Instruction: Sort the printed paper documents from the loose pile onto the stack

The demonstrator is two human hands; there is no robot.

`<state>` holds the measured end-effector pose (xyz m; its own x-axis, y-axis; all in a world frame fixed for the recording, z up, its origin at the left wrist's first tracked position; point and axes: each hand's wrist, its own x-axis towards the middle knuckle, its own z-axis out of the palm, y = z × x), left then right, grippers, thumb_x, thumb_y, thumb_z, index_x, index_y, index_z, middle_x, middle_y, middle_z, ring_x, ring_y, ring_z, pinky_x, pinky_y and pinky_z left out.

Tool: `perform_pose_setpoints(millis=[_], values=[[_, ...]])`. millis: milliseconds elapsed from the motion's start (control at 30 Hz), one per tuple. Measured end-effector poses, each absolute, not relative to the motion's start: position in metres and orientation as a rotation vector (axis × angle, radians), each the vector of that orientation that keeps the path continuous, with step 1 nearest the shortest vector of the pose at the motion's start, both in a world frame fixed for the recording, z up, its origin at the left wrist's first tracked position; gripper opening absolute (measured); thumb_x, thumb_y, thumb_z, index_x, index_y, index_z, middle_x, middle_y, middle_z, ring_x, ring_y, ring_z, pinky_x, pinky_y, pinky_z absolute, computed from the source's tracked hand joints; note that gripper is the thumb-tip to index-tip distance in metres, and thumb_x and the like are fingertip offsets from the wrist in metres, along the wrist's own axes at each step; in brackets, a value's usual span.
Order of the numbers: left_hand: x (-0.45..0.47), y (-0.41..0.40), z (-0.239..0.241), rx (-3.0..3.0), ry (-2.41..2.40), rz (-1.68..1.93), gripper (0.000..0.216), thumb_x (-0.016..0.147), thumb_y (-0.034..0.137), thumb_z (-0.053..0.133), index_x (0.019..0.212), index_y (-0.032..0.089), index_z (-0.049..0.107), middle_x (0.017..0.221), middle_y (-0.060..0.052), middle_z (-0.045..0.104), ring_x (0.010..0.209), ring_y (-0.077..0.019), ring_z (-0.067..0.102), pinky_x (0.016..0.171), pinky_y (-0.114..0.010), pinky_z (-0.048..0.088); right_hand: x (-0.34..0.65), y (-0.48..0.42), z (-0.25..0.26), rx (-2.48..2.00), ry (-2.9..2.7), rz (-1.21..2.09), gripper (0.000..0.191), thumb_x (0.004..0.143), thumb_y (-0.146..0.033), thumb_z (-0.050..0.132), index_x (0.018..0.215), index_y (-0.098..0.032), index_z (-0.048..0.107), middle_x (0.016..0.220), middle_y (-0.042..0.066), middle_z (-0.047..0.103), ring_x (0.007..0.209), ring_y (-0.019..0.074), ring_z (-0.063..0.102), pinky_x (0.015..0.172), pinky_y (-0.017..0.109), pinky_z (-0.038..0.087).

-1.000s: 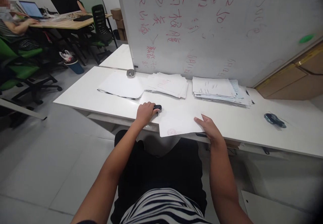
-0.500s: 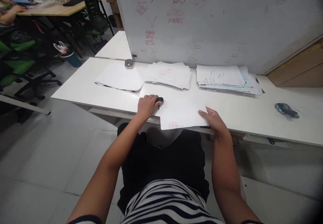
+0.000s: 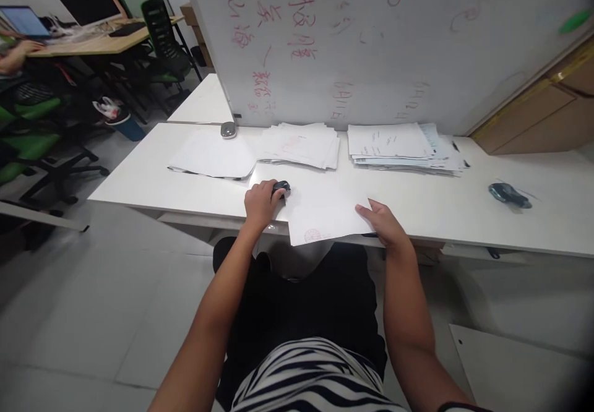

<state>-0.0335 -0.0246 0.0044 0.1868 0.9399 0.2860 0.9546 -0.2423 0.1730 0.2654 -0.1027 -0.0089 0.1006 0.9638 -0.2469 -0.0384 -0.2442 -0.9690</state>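
Observation:
My left hand is closed around a small black tool, by its look a stapler, whose rounded end shows past my fingers. The stapler meets the upper left edge of a white sheet of paper; whether its jaws are on the sheet I cannot tell. A round red stamp mark shows near the paper's lower left corner. On the right side, my right hand pinches the paper, thumb on top and fingers beneath. The sheet's lower edge hangs slightly over the front of the white desk.
Along the back lie a left paper stack, a middle stack and a right stack. A silver-and-dark rounded box touches the left one. A dark object lies right. Behind stands a whiteboard; a person's hand shows far left.
The view has shifted, so the desk and stacks sit a little left and lower in the picture. Both hands keep nearly the same hold on the stapler and the paper.

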Motion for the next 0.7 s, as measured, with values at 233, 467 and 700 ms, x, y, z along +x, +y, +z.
perform_pose_setpoints(millis=[233,467,700], values=[[-0.0307,-0.0222,0.0011,-2.344,-1.904,-0.446,0.046,0.093,0.054,0.029,0.115,0.023,0.056,0.101,-0.008,0.065,0.095,-0.0248,0.055,0.072,-0.034,0.032,0.2687,-0.101,-0.0151,-1.315,-0.94,1.239,0.045,0.075,-0.044,0.07,0.113,-0.022,0.064,0.105,0.004,0.072,0.093,0.0228,0.067,0.086,0.037,0.051],[-0.0288,-0.023,-0.0028,-2.301,-1.851,-0.454,0.046,0.094,0.052,0.028,0.112,0.022,0.057,0.097,-0.009,0.065,0.093,-0.0247,0.054,0.071,-0.035,0.032,0.269,-0.1013,-0.0127,-1.28,-0.824,1.235,0.043,0.069,-0.044,0.075,0.104,-0.02,0.066,0.096,0.004,0.073,0.087,0.0233,0.068,0.08,0.037,0.054],[-0.0284,-0.0223,-0.0043,-2.291,-1.843,-0.455,0.046,0.094,0.053,0.029,0.112,0.021,0.057,0.097,-0.009,0.064,0.092,-0.0252,0.054,0.072,-0.035,0.032,0.2732,-0.1034,-0.0105,-1.263,-0.738,1.27,0.041,0.069,-0.042,0.077,0.102,-0.021,0.066,0.089,0.002,0.074,0.083,0.0226,0.069,0.073,0.034,0.056]])
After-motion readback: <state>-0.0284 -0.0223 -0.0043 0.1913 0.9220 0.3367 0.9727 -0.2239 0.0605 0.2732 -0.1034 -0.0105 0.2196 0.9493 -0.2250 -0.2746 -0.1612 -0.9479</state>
